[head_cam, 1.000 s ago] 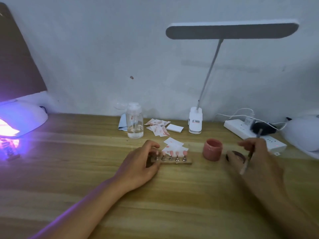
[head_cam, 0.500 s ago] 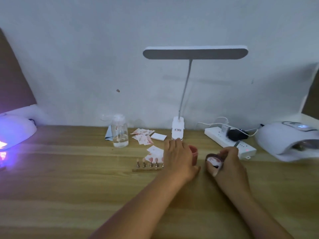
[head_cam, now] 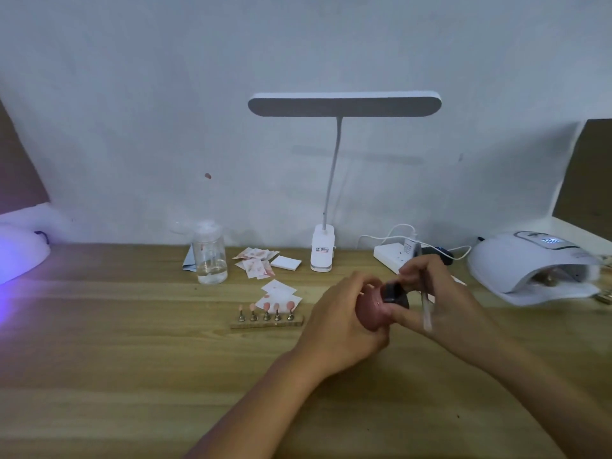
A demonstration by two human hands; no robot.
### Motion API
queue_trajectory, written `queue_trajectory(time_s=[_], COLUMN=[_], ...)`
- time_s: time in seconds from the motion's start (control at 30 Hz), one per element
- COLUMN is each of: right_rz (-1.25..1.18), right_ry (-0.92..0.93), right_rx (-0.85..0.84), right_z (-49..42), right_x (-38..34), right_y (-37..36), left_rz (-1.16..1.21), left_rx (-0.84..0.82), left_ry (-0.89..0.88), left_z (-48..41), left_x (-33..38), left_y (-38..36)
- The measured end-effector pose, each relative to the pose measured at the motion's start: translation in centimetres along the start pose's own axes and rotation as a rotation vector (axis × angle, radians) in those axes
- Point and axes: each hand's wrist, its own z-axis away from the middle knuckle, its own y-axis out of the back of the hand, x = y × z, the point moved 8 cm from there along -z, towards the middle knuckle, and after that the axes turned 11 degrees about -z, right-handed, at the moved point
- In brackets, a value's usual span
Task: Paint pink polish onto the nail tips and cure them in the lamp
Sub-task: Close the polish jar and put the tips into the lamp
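The pink jar, near the tips on the desk, sits in the curled left hand while the right hand pinches its black lid and a brush; best keep the jar level and twist slowly.

The pink polish jar is tilting sideways above the desk's middle, black lid at its mouth. Five pink nail tips are standing in a row nearby.

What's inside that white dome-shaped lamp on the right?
Through the opening of the lamp, a small brownish thing shows, too dim to identify. The hood covers everything deeper inside.
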Motion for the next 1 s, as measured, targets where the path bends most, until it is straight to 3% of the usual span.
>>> queue_trajectory(time_s=[0.1,0.27,0.37,0.5,0.57,0.67,0.73,0.87,1.0], right_rz=[-0.103,-0.024,0.141,0.554,0.648,0.295,0.223,0.621,0.342], right_ry=[0.02,0.038,0.052,0.112,0.091,0.111,0.106,0.023,-0.162], right_rx=[-0.004,-0.012,0.017,0.136,0.104,-0.1,-0.132,0.001,0.129], right_z=[0.0,-0.7,-1.0,-1.1,-1.3,-1.5,-1.5,-2.3,-3.6], right_x=[-0.8,-1.2,-1.5,-2.4,-2.4,-2.3,-2.4,-1.9,-1.4], right_y=[-0.2,-0.4,-0.5,-0.6,-0.7,-0.7,-0.7,-1.5,-1.1], left_rz=[-0.016,-0.116,-0.195,-0.304,-0.291,-0.043,0.011,-0.224,-0.227], left_rx=[-0.001,0.035,0.057,0.073,0.033,-0.056,-0.09,-0.028,0.058], left_ry=[-0.035,-0.01,-0.028,-0.105,-0.086,0.074,0.072,-0.034,0.041], left_z=[0.2,0.4,0.7,0.9,0.7,0.0,-0.4,-0.2,-1.7], left_x=[0.7,0.8,1.3,2.1,1.7,-0.5,-0.8,0.7,0.2], left_y=[1.0,2.1,2.0,2.2,2.2,2.6,3.0,3.9,5.4])
